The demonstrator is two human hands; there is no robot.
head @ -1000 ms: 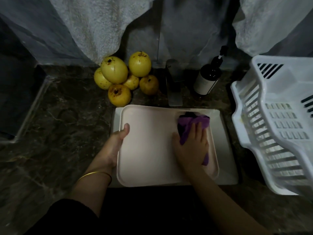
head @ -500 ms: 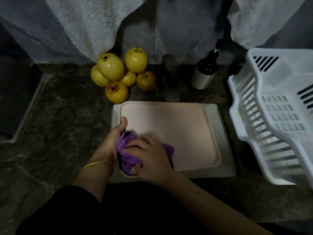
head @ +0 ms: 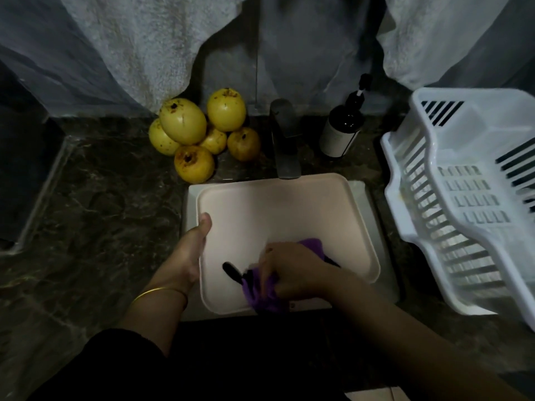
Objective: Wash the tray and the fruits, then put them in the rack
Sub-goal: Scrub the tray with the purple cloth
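Six yellow fruits (head: pixel 183 122) sit piled on the dark marble counter (head: pixel 101 212), left of the faucet (head: pixel 285 140) and behind the sink. We note the pale pink tray (head: pixel 275 215) lying flat across the sink basin. Left hand (head: pixel 191 250) grips the tray's left rim, thumb over the top edge; a gold bangle (head: pixel 159 292) is on that wrist. Right hand (head: pixel 292 270) has its fingers curled round a purple cloth (head: pixel 266 298), pressed onto the tray near its front edge. White dish rack (head: pixel 463 198) stands on the counter to the right, apart from the tray. A dark pump bottle (head: pixel 341 131) stands between faucet and rack.
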